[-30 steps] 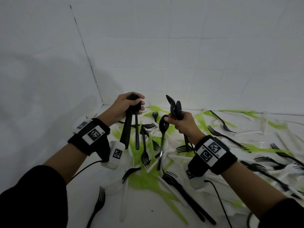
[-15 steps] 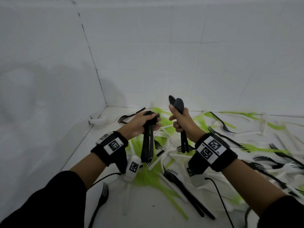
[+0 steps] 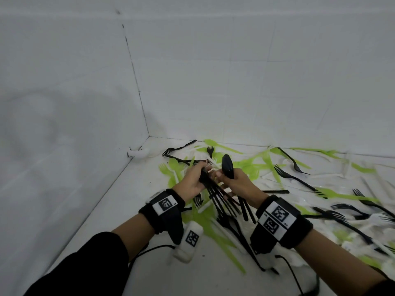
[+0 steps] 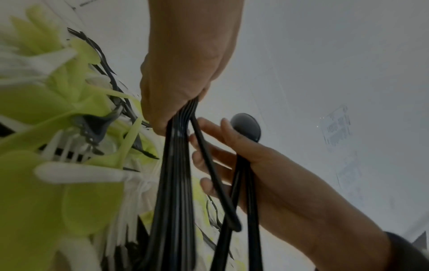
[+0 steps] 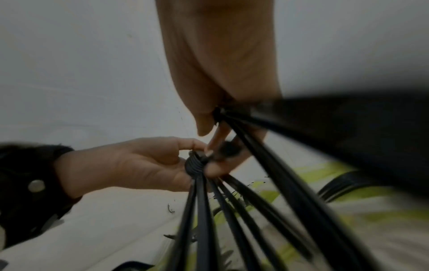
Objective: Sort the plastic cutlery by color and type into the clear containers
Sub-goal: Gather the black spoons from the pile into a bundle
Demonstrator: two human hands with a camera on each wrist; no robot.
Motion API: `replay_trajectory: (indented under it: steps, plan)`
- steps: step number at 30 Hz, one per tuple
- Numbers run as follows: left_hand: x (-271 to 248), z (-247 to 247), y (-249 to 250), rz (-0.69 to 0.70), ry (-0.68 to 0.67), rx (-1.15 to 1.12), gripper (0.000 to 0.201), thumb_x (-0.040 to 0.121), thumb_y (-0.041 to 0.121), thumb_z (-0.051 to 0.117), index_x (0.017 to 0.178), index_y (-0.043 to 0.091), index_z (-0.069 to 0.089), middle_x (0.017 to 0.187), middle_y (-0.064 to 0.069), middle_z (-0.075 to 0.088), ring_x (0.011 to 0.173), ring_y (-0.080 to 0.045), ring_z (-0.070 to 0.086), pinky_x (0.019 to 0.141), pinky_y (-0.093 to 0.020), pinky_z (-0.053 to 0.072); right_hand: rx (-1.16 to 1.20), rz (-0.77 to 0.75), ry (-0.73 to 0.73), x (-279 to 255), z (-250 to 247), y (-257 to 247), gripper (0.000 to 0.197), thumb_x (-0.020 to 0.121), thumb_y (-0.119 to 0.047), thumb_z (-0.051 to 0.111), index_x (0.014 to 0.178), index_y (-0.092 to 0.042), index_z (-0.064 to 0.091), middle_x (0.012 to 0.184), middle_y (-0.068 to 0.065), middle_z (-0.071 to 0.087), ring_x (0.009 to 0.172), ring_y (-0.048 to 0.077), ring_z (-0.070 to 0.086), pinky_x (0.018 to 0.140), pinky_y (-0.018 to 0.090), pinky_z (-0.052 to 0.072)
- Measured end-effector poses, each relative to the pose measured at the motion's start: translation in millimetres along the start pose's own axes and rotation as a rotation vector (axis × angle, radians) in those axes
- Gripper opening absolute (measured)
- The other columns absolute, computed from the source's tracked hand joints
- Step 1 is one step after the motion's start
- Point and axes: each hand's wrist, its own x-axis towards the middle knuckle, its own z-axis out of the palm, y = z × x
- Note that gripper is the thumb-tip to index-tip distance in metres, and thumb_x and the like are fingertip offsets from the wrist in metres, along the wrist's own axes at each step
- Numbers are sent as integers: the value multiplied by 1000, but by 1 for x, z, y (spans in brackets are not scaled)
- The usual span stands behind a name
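My left hand (image 3: pixel 192 181) grips a bundle of several black cutlery pieces (image 3: pixel 222 201) by their stacked heads, and the handles fan down toward me. My right hand (image 3: pixel 237 180) holds two or three black spoons (image 3: pixel 227 165) with the bowls pointing up. The hands are close together, and the right fingers (image 4: pixel 209 128) reach against the left bundle (image 4: pixel 178 165). In the right wrist view the left hand (image 5: pixel 139 165) pinches the stacked heads (image 5: pixel 195 163), while the right hand's spoon handles (image 5: pixel 278 165) run down to the right. Below both hands lies a loose pile of green, white and black cutlery (image 3: pixel 277 167).
The pile lies on a white floor (image 3: pixel 149 210) in a corner between a left wall (image 3: pixel 64 124) and a tiled back wall (image 3: pixel 256 82). A small white object (image 3: pixel 137 153) lies at the left wall's foot. Black forks (image 3: pixel 295 178) are scattered to the right.
Both hands have come down and together over the pile. The left bundle has tilted so that its handles fan out toward me. The right fingers now reach it.
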Motion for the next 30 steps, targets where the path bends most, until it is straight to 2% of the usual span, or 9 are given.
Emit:
replay_trajectory:
  steps: [5, 11, 14, 16, 18, 20, 22, 26, 30]
  plan:
    - [-2, -5, -6, 102, 22, 61, 19, 91, 25, 59, 80, 10, 54, 72, 0, 55, 42, -6, 53, 38, -17, 41, -44, -5, 33, -4, -12, -2, 20, 93, -28, 54, 82, -12, 59, 64, 1, 55, 34, 2, 40, 35, 17, 31]
    - [-9, 0, -12, 136, -18, 179, 28, 89, 27, 60, 73, 5, 55, 68, -7, 52, 50, -14, 53, 43, -18, 48, -211, -86, 28, -11, 4, 5, 20, 71, -25, 80, 72, -19, 61, 64, -14, 59, 62, -4, 55, 60, 11, 40]
    - [-12, -1, -9, 119, -85, 217, 23, 90, 22, 59, 75, 5, 54, 62, -7, 52, 40, -10, 51, 41, -18, 45, -175, -64, 49, -12, 1, 2, 20, 73, -14, 78, 66, -18, 60, 54, -16, 56, 42, -9, 49, 43, 6, 34]
    - [-12, -4, -4, 86, -131, 197, 20, 91, 18, 56, 76, 6, 54, 55, -4, 55, 38, -12, 51, 42, -22, 50, -133, -50, 52, -11, -1, 0, 16, 76, -14, 76, 69, -18, 63, 62, -8, 61, 39, -8, 47, 37, 7, 32]
    - [-15, -5, 1, 66, -176, 139, 16, 93, 14, 52, 82, 5, 58, 59, -3, 62, 41, -13, 57, 45, -28, 54, -91, -62, 103, -11, -4, -2, 13, 75, -14, 76, 68, -20, 66, 69, 0, 65, 50, -6, 53, 50, 9, 39]
    - [-17, -4, 4, 97, -200, 98, 15, 94, 13, 50, 88, 3, 59, 74, -6, 65, 52, -13, 64, 49, -27, 55, -66, -83, 164, -9, -4, -1, 13, 74, -12, 76, 67, -19, 67, 71, 2, 68, 72, 7, 62, 75, 21, 49]
    - [-17, -3, 5, 130, -211, 77, 16, 94, 11, 50, 88, 1, 59, 81, -8, 64, 58, -13, 65, 50, -24, 54, -90, -108, 214, -10, -1, 1, 9, 75, -12, 75, 71, -15, 68, 74, 2, 69, 79, 13, 63, 83, 28, 47]
    - [-17, -7, 4, 129, -231, 92, 14, 94, 7, 49, 87, -3, 57, 74, -11, 65, 59, -17, 67, 56, -26, 58, -71, -178, 339, -16, -1, 1, 12, 76, -11, 74, 85, -12, 66, 79, 5, 67, 78, 14, 62, 76, 30, 48]
    - [-11, -23, 4, 131, -124, 89, 20, 95, 14, 48, 80, 2, 53, 57, -4, 55, 47, -11, 56, 49, -19, 51, -126, -223, 408, -17, -17, -7, 12, 74, -10, 75, 77, -15, 65, 64, -9, 60, 61, 1, 55, 59, 7, 40]
